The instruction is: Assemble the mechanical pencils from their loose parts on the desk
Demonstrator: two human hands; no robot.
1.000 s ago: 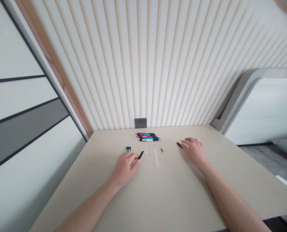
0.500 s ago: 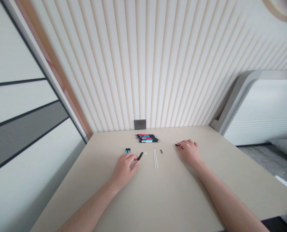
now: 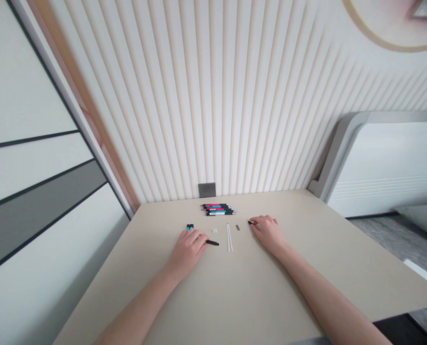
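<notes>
My left hand [image 3: 188,251] is closed around a slim black pen-like barrel [image 3: 212,243], whose end sticks out to the right, lying nearly level. Just beyond its fingers sit small black-and-turquoise pieces [image 3: 189,227], partly covered by the hand. My right hand [image 3: 270,233] rests low over the table on the right, its fingertips pinching a small black piece [image 3: 250,222] that is mostly hidden. Between the hands lie two thin white rods [image 3: 229,238], tiny white bits [image 3: 214,230] and a small flat grey piece [image 3: 237,227].
Several pens [image 3: 217,213] in black, pink, turquoise and white lie side by side toward the back of the beige table [image 3: 220,297]. Behind it rises a ribbed wall with a dark socket [image 3: 207,190]. A white cabinet [image 3: 55,239] stands left, a headboard [image 3: 389,163] right.
The black barrel in my left hand has turned from slanting upward to nearly level. My right hand has come left, closer to the grey piece, with the black piece in its fingers. The view has shifted.
</notes>
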